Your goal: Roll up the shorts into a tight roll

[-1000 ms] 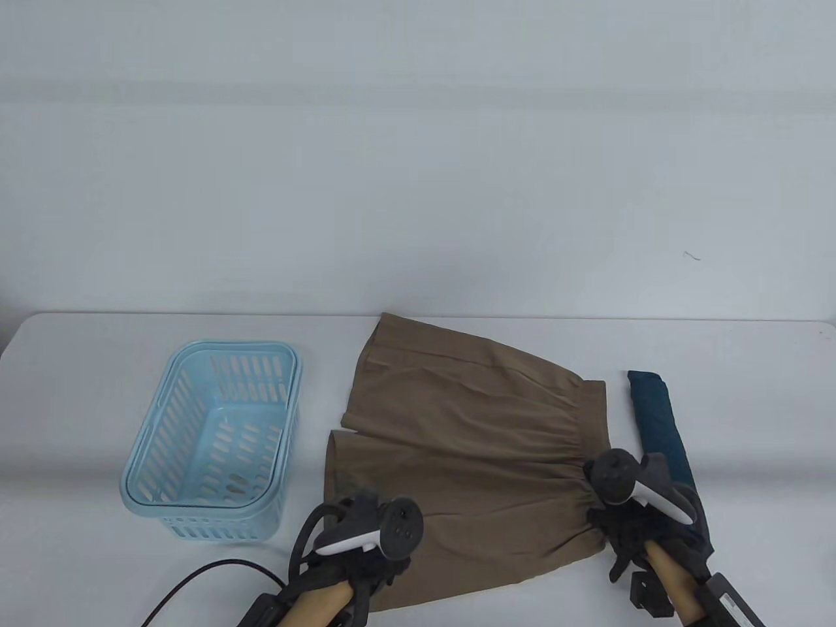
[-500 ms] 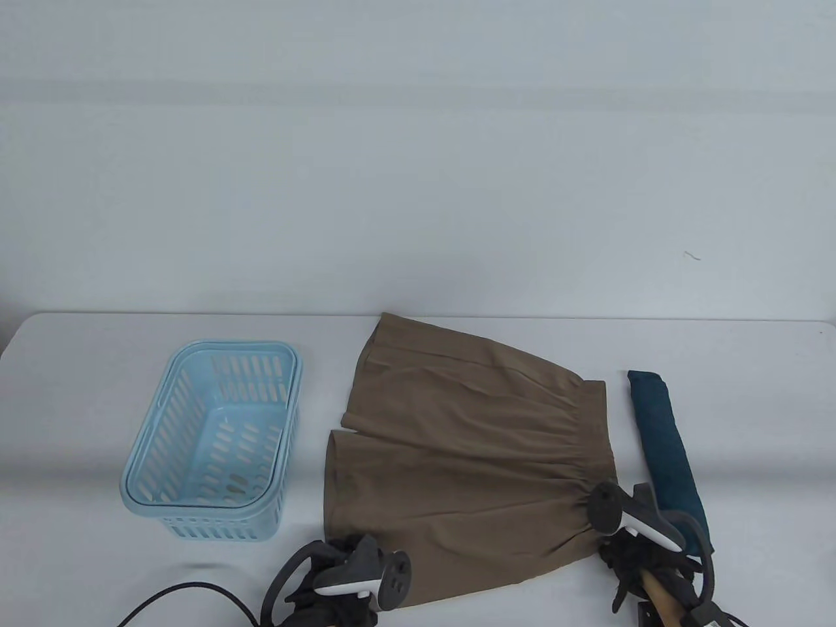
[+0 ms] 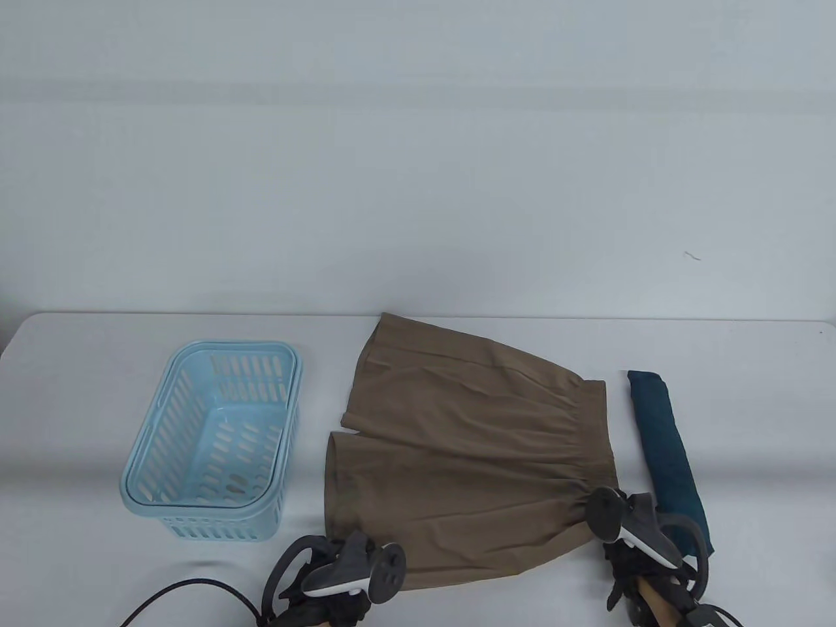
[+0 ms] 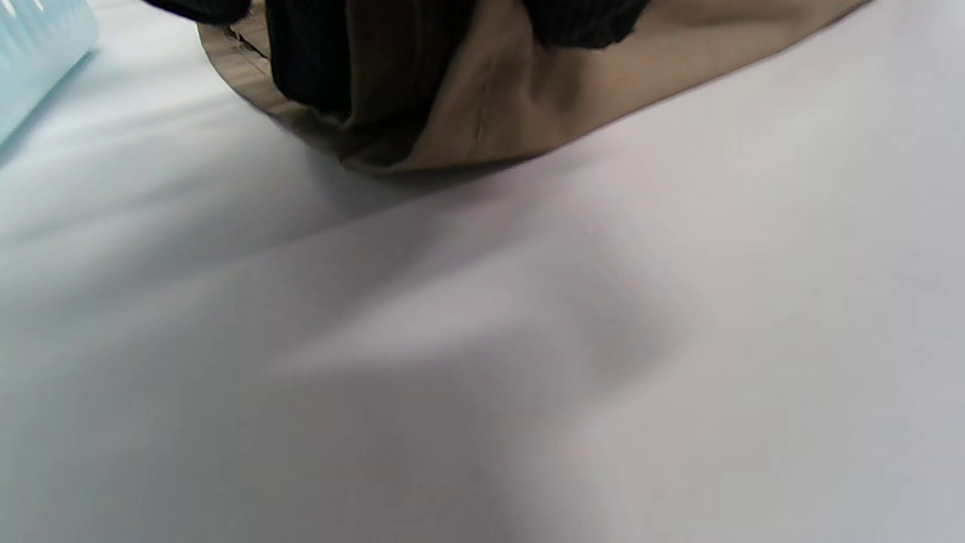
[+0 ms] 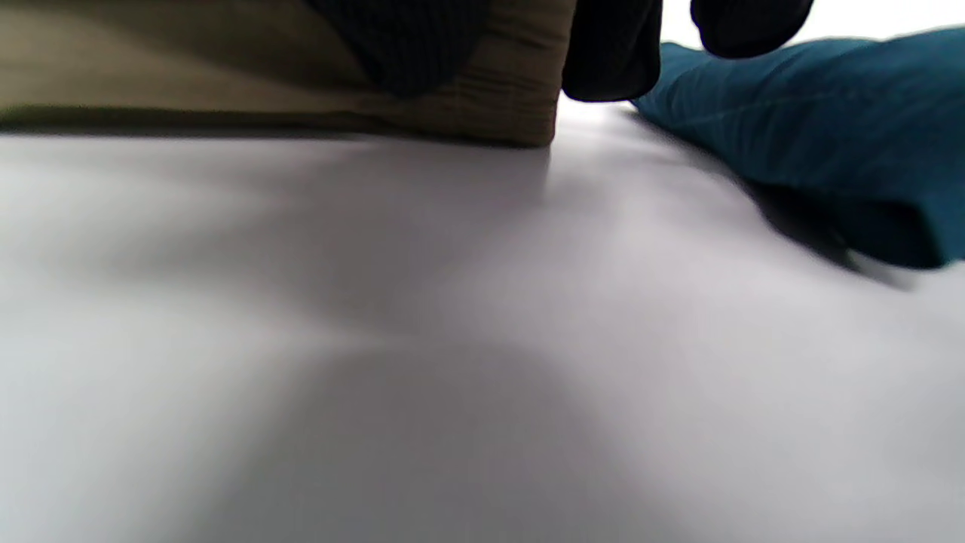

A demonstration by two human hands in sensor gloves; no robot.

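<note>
The shorts (image 3: 470, 450) were of matt brown woven cloth, gathered into small ribs at the waistband. The basket (image 3: 212, 444) at nine o'clock was smooth light blue plastic, a little glossy. The roll (image 3: 666, 450) at three o'clock was matt teal cloth. The table (image 3: 78, 405) looked smooth and white, with a dull shine. The gloves (image 5: 407, 38) were black ribbed knit.

light blue slotted basket (image 3: 212, 444) upright, left on table (image 3: 78, 392) | dark teal rolled cloth (image 3: 666, 450) at right
</note>
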